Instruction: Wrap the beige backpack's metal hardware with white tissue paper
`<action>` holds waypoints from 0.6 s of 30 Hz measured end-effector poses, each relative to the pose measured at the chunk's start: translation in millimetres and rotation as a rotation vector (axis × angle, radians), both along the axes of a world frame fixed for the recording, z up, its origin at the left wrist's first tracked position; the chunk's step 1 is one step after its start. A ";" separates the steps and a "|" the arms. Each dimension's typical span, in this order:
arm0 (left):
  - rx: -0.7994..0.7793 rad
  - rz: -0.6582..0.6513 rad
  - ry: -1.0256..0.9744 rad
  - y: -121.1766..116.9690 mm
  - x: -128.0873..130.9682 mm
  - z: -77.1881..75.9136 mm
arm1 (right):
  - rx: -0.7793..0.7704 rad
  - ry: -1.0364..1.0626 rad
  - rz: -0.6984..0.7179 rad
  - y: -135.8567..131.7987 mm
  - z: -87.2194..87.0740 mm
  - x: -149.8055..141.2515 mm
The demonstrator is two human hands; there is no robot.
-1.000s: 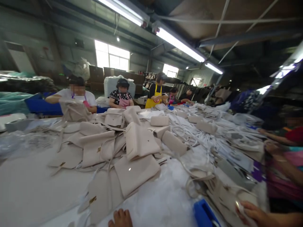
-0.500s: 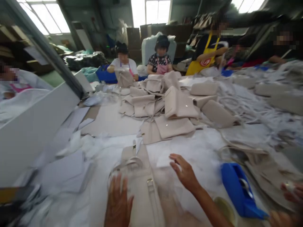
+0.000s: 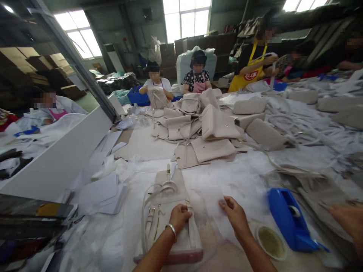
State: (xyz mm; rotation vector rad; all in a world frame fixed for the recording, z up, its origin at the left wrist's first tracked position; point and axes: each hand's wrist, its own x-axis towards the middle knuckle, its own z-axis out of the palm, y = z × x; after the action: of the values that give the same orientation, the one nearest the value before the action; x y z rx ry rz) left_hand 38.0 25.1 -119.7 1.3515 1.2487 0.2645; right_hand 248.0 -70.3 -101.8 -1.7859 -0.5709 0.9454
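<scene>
As the L hand [image 3: 180,218] bends its fingers by a buckle [image 3: 187,203] on the beige bag [image 3: 181,243] lying right in front, can't tell if they've closed on anything; the R hand [image 3: 235,216], thumb & fingertips nearly together, seems to pinch a thin see-through sheet [image 3: 213,206] beside it. Bag's prob. mostly made up, w/ straps [image 3: 143,234] & buckle on, sheet off to one side; what's left is unclear. Past the blue tape dispenser [image 3: 280,215], more bags [image 3: 218,122] lie heaped, w/ co-workers [image 3: 198,81] beyond.
</scene>
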 end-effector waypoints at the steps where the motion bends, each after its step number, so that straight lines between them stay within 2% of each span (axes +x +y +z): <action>1: -0.015 0.006 -0.060 -2.8 0.7 3.4 | -0.004 0.015 -0.022 2.8 -4.8 -3.0; 5: -0.002 -0.019 -0.250 -14.5 -1.7 27.6 | 0.003 0.007 -0.075 17.0 -13.5 -29.6; 7: 0.089 -0.013 -0.275 -17.6 -6.6 38.8 | 0.056 0.126 0.002 20.3 -11.4 -50.6; 9: 0.266 0.008 -0.235 -17.8 -13.0 45.2 | 0.086 0.344 0.123 18.1 -7.6 -71.8; 11: 0.403 0.015 -0.180 -16.2 -19.4 45.5 | 0.094 0.561 0.218 12.6 -4.4 -87.5; 12: 0.411 0.014 -0.169 -14.9 -22.1 43.5 | 0.089 0.628 0.244 10.0 -3.2 -91.9; 18: 0.142 0.027 -0.332 -4.1 -28.3 21.0 | -0.011 0.674 0.427 19.3 10.7 -84.0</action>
State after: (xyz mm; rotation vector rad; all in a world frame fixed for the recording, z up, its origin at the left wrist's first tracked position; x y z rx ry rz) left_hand 9.7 20.9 -98.7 1.3477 0.9840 0.5812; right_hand 164.0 -51.0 -91.1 -1.2494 -0.5074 1.7461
